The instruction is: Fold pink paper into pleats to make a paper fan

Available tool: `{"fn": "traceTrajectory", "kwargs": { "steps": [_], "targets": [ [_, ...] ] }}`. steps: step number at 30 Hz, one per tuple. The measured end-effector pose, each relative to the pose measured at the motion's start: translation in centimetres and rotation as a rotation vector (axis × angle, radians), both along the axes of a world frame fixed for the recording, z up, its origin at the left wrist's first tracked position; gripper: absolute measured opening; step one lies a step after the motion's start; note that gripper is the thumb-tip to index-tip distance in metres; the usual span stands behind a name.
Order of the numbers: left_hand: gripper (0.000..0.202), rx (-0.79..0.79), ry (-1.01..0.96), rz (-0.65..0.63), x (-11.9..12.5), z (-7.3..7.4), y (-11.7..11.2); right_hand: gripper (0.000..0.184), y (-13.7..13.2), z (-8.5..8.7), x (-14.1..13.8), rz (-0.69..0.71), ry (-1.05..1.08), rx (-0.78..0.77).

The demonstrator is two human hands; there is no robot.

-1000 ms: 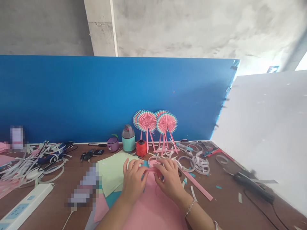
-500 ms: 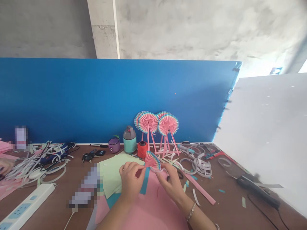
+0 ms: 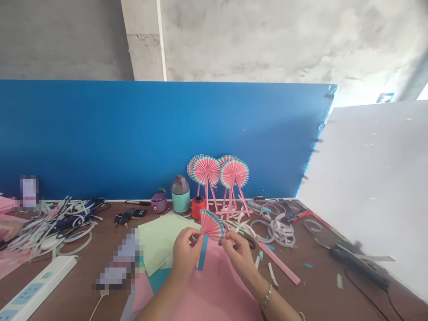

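Between my two hands a pleated paper fan (image 3: pixel 211 224), pink with a blue-and-white edge, is spread into a wedge above the sheets. My left hand (image 3: pixel 187 248) pinches it at its lower left, near the point of the folds. The fingers of my right hand (image 3: pixel 238 250) close on its right edge. Under my hands lie pink paper (image 3: pixel 214 285), a blue strip (image 3: pixel 202 254) and pale green sheets (image 3: pixel 157 240). Behind the fan stand round pink paper fans (image 3: pixel 206 171) on pink stick legs.
A turquoise-and-grey container (image 3: pixel 181 196), a red spool-like object (image 3: pixel 198 207) and a purple pot (image 3: pixel 158 202) stand along the blue partition (image 3: pixel 100 138). Tape rings (image 3: pixel 282 232) lie right, a power strip (image 3: pixel 36 290) and keys (image 3: pixel 125 217) left. Another person's hand (image 3: pixel 10 229) shows far left.
The paper fan has spread a little wider, its left edge now more upright. My left hand has shifted slightly right; the right hand's fingers have curled more at the fan's edge.
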State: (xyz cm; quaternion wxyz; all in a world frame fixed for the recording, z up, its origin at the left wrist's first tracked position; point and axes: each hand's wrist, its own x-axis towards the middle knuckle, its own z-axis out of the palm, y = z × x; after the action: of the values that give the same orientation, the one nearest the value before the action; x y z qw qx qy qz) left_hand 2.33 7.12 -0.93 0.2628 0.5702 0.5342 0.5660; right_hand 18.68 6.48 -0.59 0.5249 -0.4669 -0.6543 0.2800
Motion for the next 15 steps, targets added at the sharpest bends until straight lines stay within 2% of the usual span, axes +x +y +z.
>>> {"fn": "traceTrajectory", "kwargs": {
  "steps": [7, 15],
  "targets": [
    [0.014, -0.151, -0.240, -0.065, -0.04, -0.25, 0.70, 0.020, 0.05, -0.61, -0.18, -0.012, -0.143, 0.104],
    [0.026, -0.330, -0.514, -0.167, 0.27, 0.26, 0.47, 0.024, 0.56, -0.75, 0.10, 0.018, -0.039, -0.051]
  ]
}}
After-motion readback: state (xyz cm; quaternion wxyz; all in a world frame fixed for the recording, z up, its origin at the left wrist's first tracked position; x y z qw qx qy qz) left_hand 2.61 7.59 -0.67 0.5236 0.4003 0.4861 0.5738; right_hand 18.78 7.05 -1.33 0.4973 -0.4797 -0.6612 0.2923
